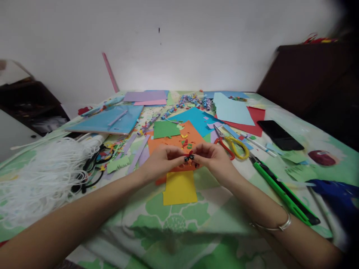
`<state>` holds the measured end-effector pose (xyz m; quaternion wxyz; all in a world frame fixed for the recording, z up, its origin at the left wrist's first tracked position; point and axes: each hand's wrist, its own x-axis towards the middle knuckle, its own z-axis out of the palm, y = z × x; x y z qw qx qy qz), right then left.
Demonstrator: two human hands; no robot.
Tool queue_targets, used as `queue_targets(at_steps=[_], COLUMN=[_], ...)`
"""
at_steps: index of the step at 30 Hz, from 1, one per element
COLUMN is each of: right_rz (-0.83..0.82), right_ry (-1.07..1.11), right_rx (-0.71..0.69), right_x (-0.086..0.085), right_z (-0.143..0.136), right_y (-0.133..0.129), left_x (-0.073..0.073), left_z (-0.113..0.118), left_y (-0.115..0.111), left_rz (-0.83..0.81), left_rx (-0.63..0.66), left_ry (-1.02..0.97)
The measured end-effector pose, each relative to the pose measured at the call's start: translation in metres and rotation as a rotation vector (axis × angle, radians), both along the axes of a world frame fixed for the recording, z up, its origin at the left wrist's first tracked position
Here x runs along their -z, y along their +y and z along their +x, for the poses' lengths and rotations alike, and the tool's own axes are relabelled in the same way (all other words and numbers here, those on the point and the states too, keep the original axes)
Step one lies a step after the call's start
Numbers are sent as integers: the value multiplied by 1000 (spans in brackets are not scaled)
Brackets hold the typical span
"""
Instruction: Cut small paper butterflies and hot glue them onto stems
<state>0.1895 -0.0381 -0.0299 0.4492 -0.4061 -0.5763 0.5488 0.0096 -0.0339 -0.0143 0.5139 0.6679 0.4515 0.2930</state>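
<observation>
My left hand (164,161) and my right hand (215,160) meet over an orange paper sheet (156,145). Between their fingertips they pinch a small red paper piece (188,154), mostly covered by the fingers. Small red, green and yellow paper scraps (185,143) lie on the orange sheet just beyond. A yellow paper piece (180,189) sits nearer to me, and a green one (166,129) rests at the back of the orange sheet. Right of my right hand are scissors (238,148) with red and yellow handles, blades partly apart.
A green box cutter (282,192), a black phone (280,135) and a white pen (262,146) lie on the right. White cords (47,179) heap up on the left, near a blue folder (110,118). Coloured paper and curled paper strips (193,100) spread toward the wall.
</observation>
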Motion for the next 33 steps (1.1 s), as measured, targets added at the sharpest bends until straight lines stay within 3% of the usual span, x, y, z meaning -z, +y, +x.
queue_targets(at_steps=[7,33], right_rz=[5,14], right_ry=[81,30], right_rx=[23,105], right_x=[-5,-10], right_z=[1,0], right_y=[-4,-6], left_x=[2,10], left_z=[7,6], left_y=[-3,-2], left_rz=[-26,-158], left_rx=[-96,-68], left_ry=[-150,-331])
